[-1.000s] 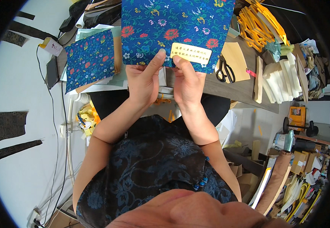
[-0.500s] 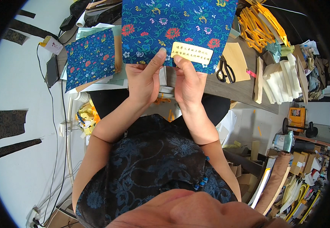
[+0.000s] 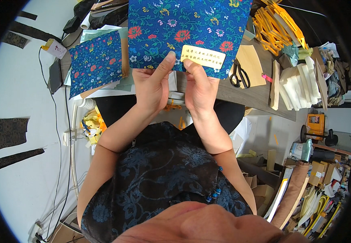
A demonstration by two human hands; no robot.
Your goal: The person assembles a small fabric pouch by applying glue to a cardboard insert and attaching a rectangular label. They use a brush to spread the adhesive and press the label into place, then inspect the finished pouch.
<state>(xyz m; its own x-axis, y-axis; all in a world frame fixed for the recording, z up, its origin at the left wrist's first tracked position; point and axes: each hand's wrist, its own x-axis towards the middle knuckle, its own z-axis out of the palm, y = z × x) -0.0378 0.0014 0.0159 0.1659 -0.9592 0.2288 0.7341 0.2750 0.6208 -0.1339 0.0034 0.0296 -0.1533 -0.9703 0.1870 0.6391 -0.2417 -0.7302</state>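
A blue floral fabric-covered panel, patterned with red, pink and yellow flowers, is held up in front of me. My left hand grips its near edge with the thumb on top and the fingers underneath. Just to the right, my right hand pinches the same edge, its thumb on a pale yellow label near the panel's lower right corner. The fingers of both hands are mostly hidden beneath the panel. A second piece in the same blue floral fabric lies on papers to the left.
Black-handled scissors rest by a tan sheet on the grey wooden table. Yellow frame-like pieces and upright cream blocks stand at the right. A black phone-like slab sits at the left edge near hanging cables.
The floral panel has shifted very slightly to the left. Both hands keep the same hold on it.
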